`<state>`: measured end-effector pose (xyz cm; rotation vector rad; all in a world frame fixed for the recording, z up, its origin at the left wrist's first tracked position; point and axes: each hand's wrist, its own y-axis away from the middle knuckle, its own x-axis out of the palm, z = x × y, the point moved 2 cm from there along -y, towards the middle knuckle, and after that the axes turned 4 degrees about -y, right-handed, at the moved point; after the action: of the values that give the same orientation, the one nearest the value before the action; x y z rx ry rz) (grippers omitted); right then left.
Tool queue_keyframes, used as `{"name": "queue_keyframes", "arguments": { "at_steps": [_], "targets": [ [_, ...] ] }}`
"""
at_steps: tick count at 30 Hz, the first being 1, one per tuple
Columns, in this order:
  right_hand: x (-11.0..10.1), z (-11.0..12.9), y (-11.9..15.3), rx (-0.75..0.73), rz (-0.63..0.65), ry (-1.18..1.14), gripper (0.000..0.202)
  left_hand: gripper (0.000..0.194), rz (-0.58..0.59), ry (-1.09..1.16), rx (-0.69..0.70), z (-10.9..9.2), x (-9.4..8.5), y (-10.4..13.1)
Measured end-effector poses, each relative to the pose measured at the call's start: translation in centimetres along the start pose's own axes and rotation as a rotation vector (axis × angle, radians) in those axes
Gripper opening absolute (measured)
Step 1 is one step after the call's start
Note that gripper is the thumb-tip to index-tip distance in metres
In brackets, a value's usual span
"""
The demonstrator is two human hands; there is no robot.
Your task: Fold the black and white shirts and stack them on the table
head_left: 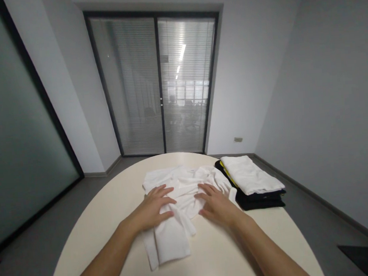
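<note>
A crumpled white garment (173, 241) lies on the round table, one part of it stretching toward the near edge on the left. My left hand (156, 206) rests on its left side with the fingers spread. On the right side of the cloth, my right hand (214, 203) lies with its fingers apart and slightly bent. Neither hand visibly grips the fabric. The garment's exact kind is hard to tell in its bunched state.
A stack of folded clothes (253, 175), white on top with yellow and black below, sits at the table's right edge. The cream tabletop (113, 211) has a curved rim. Behind it stands a glazed double door (160, 84) with blinds.
</note>
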<state>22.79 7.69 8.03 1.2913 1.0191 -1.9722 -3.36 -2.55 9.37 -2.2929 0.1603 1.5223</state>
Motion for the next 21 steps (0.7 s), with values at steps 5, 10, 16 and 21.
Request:
{"name": "queue_keyframes", "arguments": {
  "at_steps": [5,10,16,21],
  "targets": [
    [-0.1,-1.0,-0.1,0.058,-0.036,0.042,0.020,0.030,-0.168,0.187,-0.108,0.9,-0.2,-0.4],
    [-2.5,-2.1,0.0,0.414,-0.233,0.010,0.031,0.042,-0.575,0.521,-0.428,4.6,-1.5,-0.5],
    [-4.6,-2.5,0.7,0.588,-0.415,0.054,0.036,0.037,-0.807,0.738,-0.574,6.8,-1.2,0.5],
    [-4.3,-2.5,0.6,0.437,-0.387,0.206,0.037,0.039,-0.723,0.996,-0.559,6.0,-2.0,0.5]
  ]
}}
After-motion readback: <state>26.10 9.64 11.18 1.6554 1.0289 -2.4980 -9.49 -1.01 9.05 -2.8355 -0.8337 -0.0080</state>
